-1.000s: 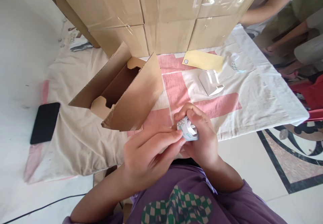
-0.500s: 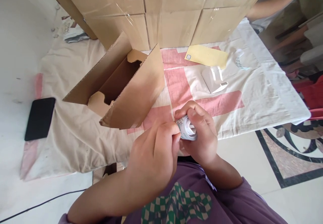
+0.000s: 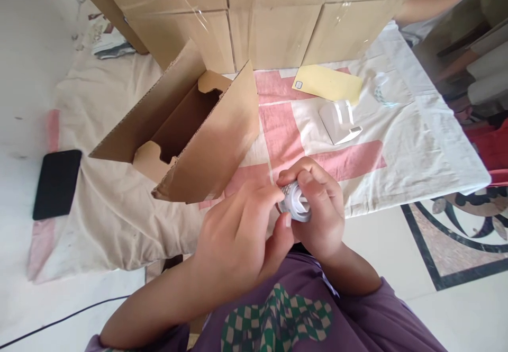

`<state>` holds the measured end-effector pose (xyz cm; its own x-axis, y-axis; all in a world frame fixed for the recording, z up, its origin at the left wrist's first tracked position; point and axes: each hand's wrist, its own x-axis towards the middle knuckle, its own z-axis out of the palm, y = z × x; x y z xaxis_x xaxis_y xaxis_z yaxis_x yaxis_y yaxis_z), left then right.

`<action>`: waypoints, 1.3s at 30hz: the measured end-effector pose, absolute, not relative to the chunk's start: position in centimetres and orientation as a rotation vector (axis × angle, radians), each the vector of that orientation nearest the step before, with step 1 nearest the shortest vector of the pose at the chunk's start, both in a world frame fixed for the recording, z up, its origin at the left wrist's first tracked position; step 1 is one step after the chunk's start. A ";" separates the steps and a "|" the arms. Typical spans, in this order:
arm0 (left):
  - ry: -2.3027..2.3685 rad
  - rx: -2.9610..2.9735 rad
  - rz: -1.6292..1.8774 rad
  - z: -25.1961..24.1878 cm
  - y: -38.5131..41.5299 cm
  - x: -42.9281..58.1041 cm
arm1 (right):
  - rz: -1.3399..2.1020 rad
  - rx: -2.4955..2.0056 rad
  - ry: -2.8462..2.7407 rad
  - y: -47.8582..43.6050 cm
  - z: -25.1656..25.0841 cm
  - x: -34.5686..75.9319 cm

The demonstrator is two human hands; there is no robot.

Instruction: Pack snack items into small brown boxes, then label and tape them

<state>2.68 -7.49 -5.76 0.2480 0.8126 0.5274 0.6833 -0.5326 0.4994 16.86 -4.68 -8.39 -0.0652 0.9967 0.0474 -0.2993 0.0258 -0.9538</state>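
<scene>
I see R hand [image 3: 322, 204] fingers wrapped round white roll [image 3: 296, 202], nr tablecloth [image 3: 119, 225] edge; L hand [image 3: 241, 230] at its side, can't tell if pinching. Open cardboard box [image 3: 222, 135] L, smartphone [image 3: 57, 184] beyond; taped cartons [image 3: 278, 37] block rear.

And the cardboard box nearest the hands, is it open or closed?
Open: the cardboard box has its long flaps standing apart, and its shadowed inside shows between them.

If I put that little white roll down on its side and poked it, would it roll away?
Probably a bit: the white roll looks round outside, though wrinkles in the cloth might slow it. It's likely light, being small enough for the right hand to curl around. It may squash a little, since its middle looks partly hollow.
</scene>
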 end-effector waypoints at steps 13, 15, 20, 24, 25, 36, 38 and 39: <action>1.307 2.506 1.068 -4.7 -7.5 1.0 | 1.218 -1.008 -1.270 -4.9 -8.8 17.4; 1.307 2.484 1.053 -4.6 -7.4 1.0 | 1.213 -1.015 -1.283 -5.0 -8.8 17.5; 1.298 2.438 1.029 -4.5 -7.3 1.2 | 1.285 -0.919 -1.259 -5.5 -8.7 17.5; 1.316 2.426 1.081 -4.9 -7.3 1.7 | 1.358 -0.871 -1.241 -5.7 -8.7 17.5; 1.332 2.424 1.088 -4.9 -7.4 1.8 | 1.366 -0.864 -1.242 -5.7 -8.7 17.5; 1.361 2.475 1.023 -5.3 -7.2 2.2 | 1.358 -0.883 -1.206 -5.9 -8.6 17.5; 1.356 2.479 1.045 -5.4 -7.2 2.3 | 1.339 -0.904 -1.206 -6.0 -8.6 17.5; 1.357 2.485 1.065 -5.4 -7.2 2.4 | 1.328 -0.919 -1.206 -6.0 -8.6 17.5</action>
